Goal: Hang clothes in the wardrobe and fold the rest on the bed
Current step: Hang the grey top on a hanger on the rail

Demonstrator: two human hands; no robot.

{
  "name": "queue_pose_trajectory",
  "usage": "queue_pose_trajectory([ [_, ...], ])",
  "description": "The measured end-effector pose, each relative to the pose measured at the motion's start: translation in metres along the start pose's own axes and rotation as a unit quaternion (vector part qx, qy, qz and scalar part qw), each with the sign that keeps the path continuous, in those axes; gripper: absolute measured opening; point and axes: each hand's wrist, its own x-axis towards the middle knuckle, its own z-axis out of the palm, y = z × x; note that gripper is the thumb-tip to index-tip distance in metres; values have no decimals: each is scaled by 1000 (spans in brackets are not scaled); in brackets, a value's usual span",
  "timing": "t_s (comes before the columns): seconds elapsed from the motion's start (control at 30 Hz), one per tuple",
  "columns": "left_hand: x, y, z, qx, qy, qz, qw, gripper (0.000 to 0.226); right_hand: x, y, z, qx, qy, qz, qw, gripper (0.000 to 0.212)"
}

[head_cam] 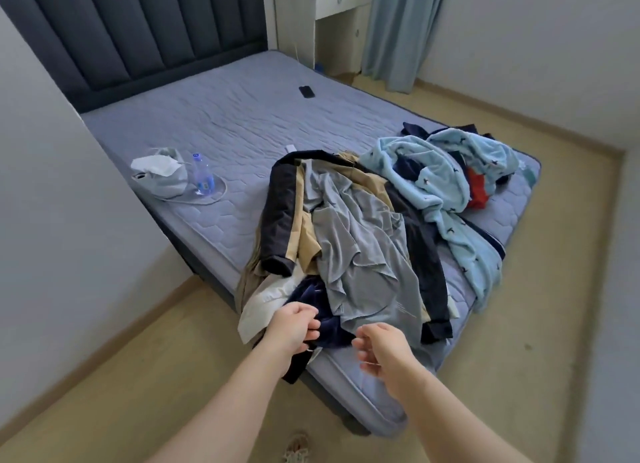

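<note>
Loosely heaped, crumpled clothes (356,241) sprawl across the bed (225,123).

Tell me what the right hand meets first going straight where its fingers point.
Right hand: likely the navy garment at the pile's near edge, under the grey shirt; depth unclear.

Both bare forearms are reaching forward, the left hand (294,326) pinching the navy garment (313,294) with curled fingers, the right hand (384,350) hovering beside it, fingers loosely curled, holding nothing.
</note>
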Motion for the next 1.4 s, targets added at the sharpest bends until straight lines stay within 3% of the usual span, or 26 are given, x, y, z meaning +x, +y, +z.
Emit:
queue_pose_trajectory([
  [0.17, 39, 21, 26, 24, -28, -26, 999, 16, 48, -2, -16, -56, 48, 3, 997, 16],
  [0.3, 71, 39, 56, 26, -24, -44, 998, 20, 87, -11, -35, -50, 36, 40, 997, 20],
  [0.47, 123, 67, 111, 27, 14, -91, 995, 29, 150, -58, -84, -56, 38, 71, 995, 21],
  [0.73, 205, 97, 197, -40, 72, -182, 980, 14, 250, -130, -125, -76, -15, 93, 993, 26],
  [0.87, 256, 92, 227, -124, 146, -242, 951, 12, 289, -133, -137, -81, -23, 117, 990, 20],
  [0.97, 300, 77, 241, -324, 175, -268, 890, 57, 316, -127, -150, -80, -27, 135, 987, 18],
  [1.03, 329, 72, 250, -402, 194, -275, 852, 76, 330, -120, -160, -76, -21, 149, 986, 17],
  [1.13, 364, 67, 263, -440, 216, -255, 834, 66, 340, -102, -178, -65, -16, 191, 979, 14],
  [1.2, 375, 62, 268, -370, 258, -244, 859, 53, 343, -94, -188, -64, -6, 206, 976, 14],
  [1.3, 363, 72, 269, -307, 176, -167, 920, 39, 344, -96, -196, -66, 5, 208, 976, 16],
  [1.4, 315, 92, 256, -356, 91, -149, 918, 20, 336, -111, -186, -44, -19, 218, 975, 9],
])
